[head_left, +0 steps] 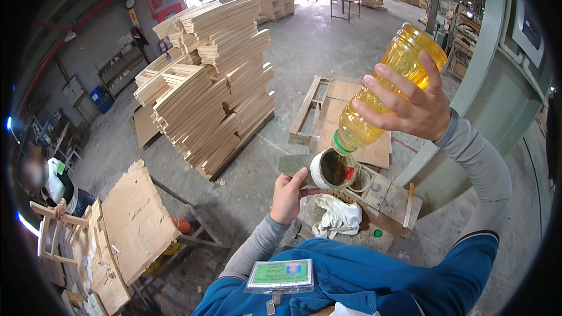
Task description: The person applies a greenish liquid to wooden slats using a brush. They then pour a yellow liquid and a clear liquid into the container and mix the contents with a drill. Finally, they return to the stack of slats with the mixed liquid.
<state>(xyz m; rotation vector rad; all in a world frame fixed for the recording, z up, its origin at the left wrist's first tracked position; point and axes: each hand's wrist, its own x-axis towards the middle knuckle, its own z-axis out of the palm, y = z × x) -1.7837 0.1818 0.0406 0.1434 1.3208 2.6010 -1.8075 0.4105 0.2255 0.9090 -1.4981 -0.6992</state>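
Note:
My right hand grips a clear plastic bottle of yellow liquid from its far end. The bottle tilts steeply down, and its green-ringed neck sits over the mouth of a whitish round cup. A thin stream appears to run from the neck into the dark inside of the cup. My left hand is closed on the cup's near left side, thumb and fingers against it. A flat grey-green piece juts out beside the cup; whether it is joined to it I cannot tell. A small green cap lies below the cup.
A crumpled white cloth lies by a worn bench with a wooden stick. Beyond are a wooden pallet and tall stacked wooden parts. A grey-green machine stands right. Left, another person works near a board-topped table.

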